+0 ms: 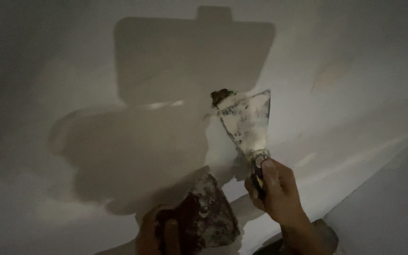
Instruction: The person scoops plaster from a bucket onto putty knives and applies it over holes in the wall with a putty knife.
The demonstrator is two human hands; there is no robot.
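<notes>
The putty knife (248, 118) has a pale metal blade smeared with off-white filler and flecked with dark patches, a dark brownish lump at its upper left corner, and a black handle with a silvery cap. The second tool (208, 215) is dark reddish-brown, mottled with grey-white crusts. The wall (355, 56) is white-grey, crossed by soft grey shadows, with a faint pinkish patch near its upper right.

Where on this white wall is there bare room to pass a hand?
Bare wall lies right of the plaster-smeared metal putty knife in the right hand. It is crowded low in the middle, around the left hand with the dark crusted trowel.
</notes>
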